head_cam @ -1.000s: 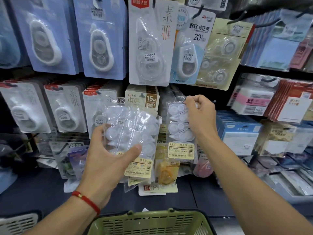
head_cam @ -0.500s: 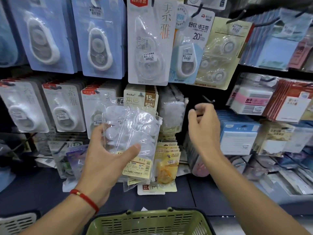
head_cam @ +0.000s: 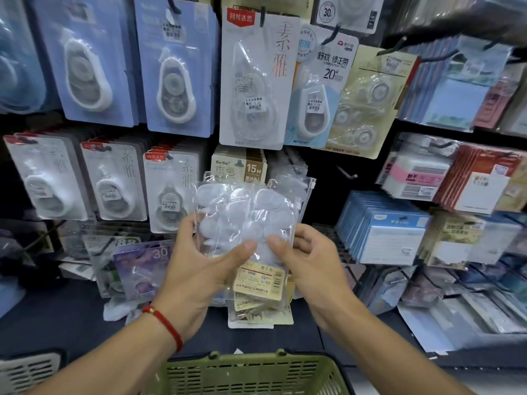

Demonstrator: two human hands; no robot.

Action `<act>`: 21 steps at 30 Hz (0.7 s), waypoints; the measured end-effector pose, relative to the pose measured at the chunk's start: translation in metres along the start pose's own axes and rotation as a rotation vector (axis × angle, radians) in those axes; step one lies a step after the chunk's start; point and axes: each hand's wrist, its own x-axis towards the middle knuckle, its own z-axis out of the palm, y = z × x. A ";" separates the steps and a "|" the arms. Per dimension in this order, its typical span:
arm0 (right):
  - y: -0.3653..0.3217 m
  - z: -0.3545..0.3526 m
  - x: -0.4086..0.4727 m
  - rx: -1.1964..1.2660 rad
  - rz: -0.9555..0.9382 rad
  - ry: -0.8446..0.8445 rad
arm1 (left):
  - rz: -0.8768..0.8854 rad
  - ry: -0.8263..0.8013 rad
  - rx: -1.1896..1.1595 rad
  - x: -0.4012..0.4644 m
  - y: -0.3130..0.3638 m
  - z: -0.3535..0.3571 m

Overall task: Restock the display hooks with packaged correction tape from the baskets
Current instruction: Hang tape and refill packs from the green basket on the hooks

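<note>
A stack of clear plastic pouches of white correction tape with yellow label cards (head_cam: 245, 223) is being held upright in front of the display, long axis running vertically, hang-holes at the top and labels at the bottom. The left hand (head_cam: 196, 269) is gripping the stack from the left side, thumb lying across the front film and fingers curled behind. The right hand (head_cam: 308, 260) is pinching the right edge of the front pouch, thumb on its face; whether it is peeling one pouch free cannot be told.

The bare black metal display hook (head_cam: 346, 173) is projecting from the dark panel above and to the right of the stack, well above the right hand and nearer to it than to the left. In my judgement the coming move is turning on this: a pouch must be travelling up and rightward, with its top hole presented to the hook tip.

Carded correction tape dispensers in blue and white blister packs (head_cam: 176, 81) are hanging in rows above and to the left. The olive-green perforated plastic basket (head_cam: 248, 374) is sitting directly below the hands, its contents out of view. Packs of sticky notes (head_cam: 385, 238) are occupying the shelving to the right.
</note>
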 end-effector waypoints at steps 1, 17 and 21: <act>-0.001 -0.002 0.001 0.032 0.012 -0.011 | -0.007 0.003 0.006 0.002 0.001 -0.002; -0.001 -0.023 0.036 -0.074 -0.189 0.206 | 0.122 0.115 0.165 0.005 0.005 -0.011; -0.001 -0.023 0.037 -0.058 -0.163 0.202 | 0.114 0.133 0.175 0.005 0.009 -0.011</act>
